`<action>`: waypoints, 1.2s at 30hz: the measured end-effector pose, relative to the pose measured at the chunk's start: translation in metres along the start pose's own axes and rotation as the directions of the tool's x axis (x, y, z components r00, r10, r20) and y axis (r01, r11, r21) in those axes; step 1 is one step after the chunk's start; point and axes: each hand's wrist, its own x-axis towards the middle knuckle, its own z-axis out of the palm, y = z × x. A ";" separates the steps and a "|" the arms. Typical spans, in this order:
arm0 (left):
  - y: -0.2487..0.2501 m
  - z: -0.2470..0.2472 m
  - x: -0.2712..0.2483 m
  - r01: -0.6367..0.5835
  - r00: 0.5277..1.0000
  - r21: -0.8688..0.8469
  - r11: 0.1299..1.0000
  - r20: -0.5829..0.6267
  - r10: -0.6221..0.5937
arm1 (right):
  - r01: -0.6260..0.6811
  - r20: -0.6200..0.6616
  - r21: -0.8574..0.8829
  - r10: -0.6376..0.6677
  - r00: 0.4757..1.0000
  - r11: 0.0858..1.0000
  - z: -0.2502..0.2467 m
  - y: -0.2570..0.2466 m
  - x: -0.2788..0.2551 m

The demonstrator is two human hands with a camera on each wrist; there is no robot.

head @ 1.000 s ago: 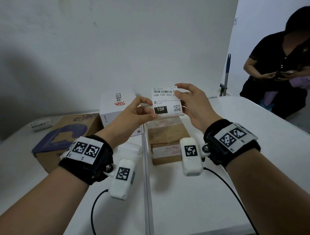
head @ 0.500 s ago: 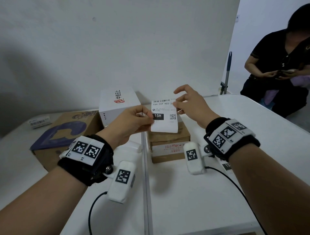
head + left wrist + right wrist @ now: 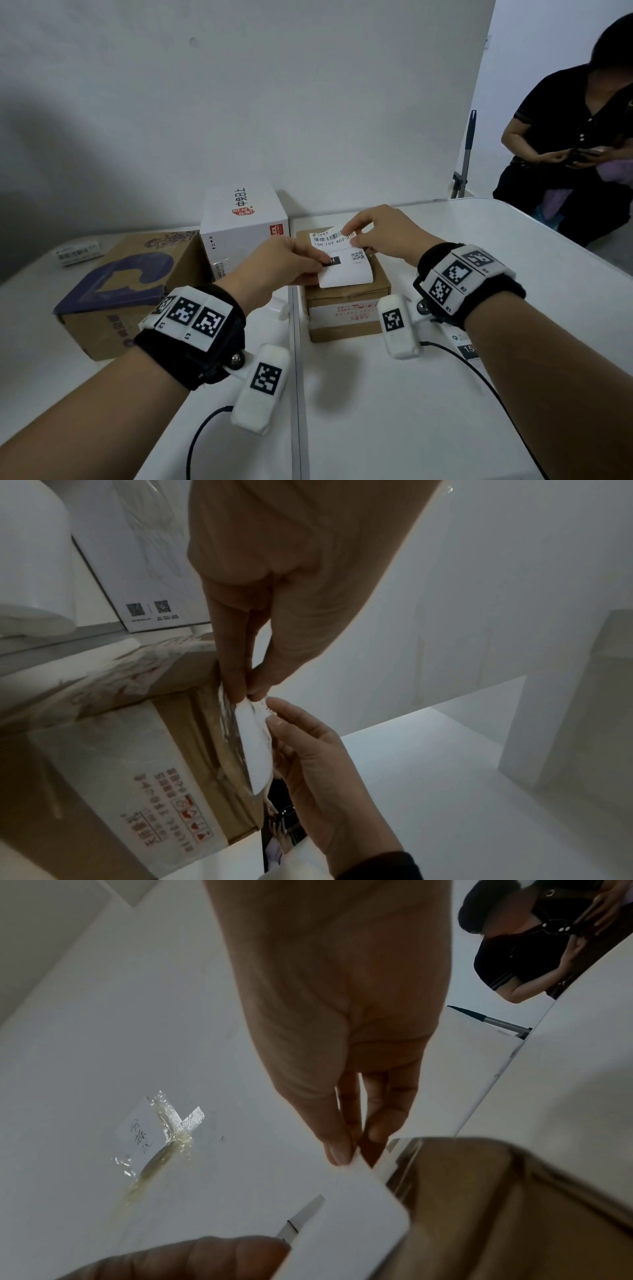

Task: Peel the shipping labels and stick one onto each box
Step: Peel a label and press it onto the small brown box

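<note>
A white shipping label (image 3: 344,270) with a barcode and a black "15H" block hovers just over the top of a small taped brown box (image 3: 346,308); I cannot tell whether it touches. My left hand (image 3: 320,265) pinches its left edge between thumb and fingers. At the label's top right edge, my right hand (image 3: 352,237) pinches it. The left wrist view shows the left hand (image 3: 246,695) gripping the bowed label (image 3: 255,748) beside the box (image 3: 120,750). The right wrist view shows the right hand (image 3: 352,1153) pinching a corner of the label (image 3: 342,1218).
A white box (image 3: 239,219) stands behind and left of the small box, and a larger brown box with purple print (image 3: 126,284) lies further left. A loose label (image 3: 78,251) lies far left, another (image 3: 469,346) under my right wrist. A person (image 3: 582,137) sits at the right.
Both hands have brought the label down from chest height in the air to just above the small brown box. The right hand's fingers have closed on the label's top edge.
</note>
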 end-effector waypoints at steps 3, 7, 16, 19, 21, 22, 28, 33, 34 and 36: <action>0.002 0.000 0.002 0.037 0.999 0.041 0.998 -0.006 -0.037 | -0.024 0.059 -0.029 0.026 0.998 0.999 0.000 0.001 0.000; 0.003 -0.001 0.002 0.056 0.998 0.032 0.998 -0.003 -0.056 | -0.034 0.048 -0.014 0.035 0.998 0.999 0.001 0.003 0.000; 0.006 0.000 0.002 0.082 0.997 0.074 0.994 -0.004 -0.082 | -0.040 0.076 -0.042 0.043 0.996 0.998 0.002 0.001 0.002; 0.006 0.000 0.002 0.084 0.996 0.083 0.993 -0.007 -0.084 | -0.042 0.092 -0.069 0.049 0.995 0.997 0.002 0.000 0.002; 0.006 0.000 0.003 0.089 0.996 0.088 0.992 -0.010 -0.088 | -0.041 0.094 -0.089 0.049 0.994 0.995 0.003 0.000 0.002; 0.007 0.000 0.003 0.089 0.996 0.090 0.992 -0.009 -0.088 | -0.040 0.092 -0.094 0.049 0.995 0.995 0.003 0.000 0.002; 0.009 -0.001 0.004 0.081 0.996 0.105 0.991 0.015 -0.083 | -0.033 0.085 -0.135 0.045 0.995 0.990 0.003 0.000 0.003; 0.008 -0.001 0.005 0.087 0.996 0.106 0.991 0.024 -0.090 | -0.043 0.082 -0.151 0.055 0.995 0.988 0.004 0.001 0.002; 0.009 -0.001 0.005 0.087 0.996 0.108 0.990 0.026 -0.090 | -0.043 0.083 -0.158 0.057 0.995 0.987 0.003 0.001 0.002; 0.008 -0.002 0.005 0.091 0.995 0.113 0.989 0.029 -0.095 | -0.041 0.085 -0.178 0.057 0.995 0.983 0.003 0.000 0.001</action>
